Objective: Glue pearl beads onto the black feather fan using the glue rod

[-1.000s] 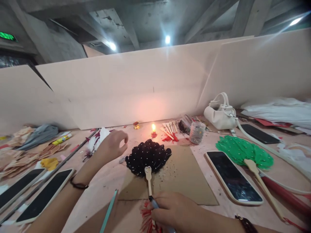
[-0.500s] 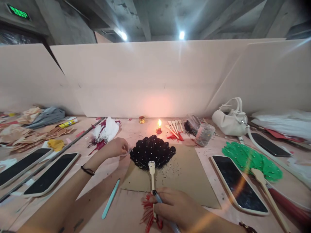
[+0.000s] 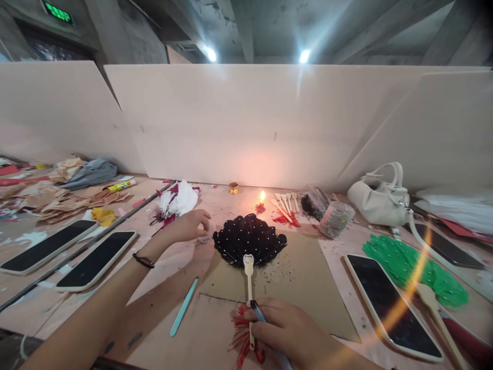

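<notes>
A black feathery fan (image 3: 249, 236), dotted with small white beads, lies on a brown cardboard sheet (image 3: 304, 277). Its pale wooden handle (image 3: 249, 282) has a beaded top edge and a red tassel (image 3: 241, 329) around its lower end. My right hand (image 3: 288, 329) is closed around a dark-tipped, blue-grey pen (image 3: 259, 312) and rests against the lower handle. Left of the fan, my left hand (image 3: 192, 225) hovers with curled fingers, just above a small clear container (image 3: 206, 238); whatever the fingertips pinch is too small to make out.
A lit candle (image 3: 261, 203) burns behind the fan. Spare handles (image 3: 285, 203), a clear jar (image 3: 336, 220) and a white handbag (image 3: 379, 198) stand farther right. A phone (image 3: 393, 306) and green fan (image 3: 416, 264) lie right; a turquoise stick (image 3: 184, 307) lies left.
My left hand has lifted a little off the small container, its fingers more visible. My right hand keeps its hold on the pen. The whole view has shifted slightly.
</notes>
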### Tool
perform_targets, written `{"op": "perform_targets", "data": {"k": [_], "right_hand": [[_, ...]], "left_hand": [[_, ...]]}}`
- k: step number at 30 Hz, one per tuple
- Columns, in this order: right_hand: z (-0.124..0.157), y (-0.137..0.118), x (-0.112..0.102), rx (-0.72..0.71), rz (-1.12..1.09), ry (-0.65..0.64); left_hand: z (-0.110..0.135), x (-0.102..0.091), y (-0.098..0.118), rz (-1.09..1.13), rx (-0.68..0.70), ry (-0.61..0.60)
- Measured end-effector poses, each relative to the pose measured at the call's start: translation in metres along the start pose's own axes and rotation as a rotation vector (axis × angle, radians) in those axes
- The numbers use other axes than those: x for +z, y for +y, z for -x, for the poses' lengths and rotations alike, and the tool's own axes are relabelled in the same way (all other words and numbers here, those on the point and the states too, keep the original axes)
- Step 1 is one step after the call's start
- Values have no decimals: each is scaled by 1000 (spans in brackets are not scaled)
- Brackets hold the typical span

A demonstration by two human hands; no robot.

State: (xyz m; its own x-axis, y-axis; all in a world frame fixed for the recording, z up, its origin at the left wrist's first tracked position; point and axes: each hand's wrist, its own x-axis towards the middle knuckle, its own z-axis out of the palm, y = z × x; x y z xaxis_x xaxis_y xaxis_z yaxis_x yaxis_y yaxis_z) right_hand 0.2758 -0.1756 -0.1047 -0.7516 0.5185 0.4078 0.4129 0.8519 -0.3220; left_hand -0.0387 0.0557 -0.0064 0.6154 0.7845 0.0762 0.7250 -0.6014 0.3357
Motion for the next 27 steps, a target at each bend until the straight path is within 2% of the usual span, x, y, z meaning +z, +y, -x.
{"op": "perform_targets", "data": {"k": [8, 17, 19, 21, 27], "right_hand": [[0, -3, -2, 19, -56, 49], [-7, -12, -12, -1, -107, 136], [-6, -14, -17, -20, -120, 204], [-4, -16, -23, 26, -118, 314], [-13, -13, -47, 435, -122, 580]], "left_hand": [[1, -3, 0, 0, 72, 109], [1, -10, 7, 48, 163, 123], [4, -12, 17, 64, 188, 139], [9, -12, 34, 80, 224, 172], [28, 0, 116, 121, 529, 350]]}}
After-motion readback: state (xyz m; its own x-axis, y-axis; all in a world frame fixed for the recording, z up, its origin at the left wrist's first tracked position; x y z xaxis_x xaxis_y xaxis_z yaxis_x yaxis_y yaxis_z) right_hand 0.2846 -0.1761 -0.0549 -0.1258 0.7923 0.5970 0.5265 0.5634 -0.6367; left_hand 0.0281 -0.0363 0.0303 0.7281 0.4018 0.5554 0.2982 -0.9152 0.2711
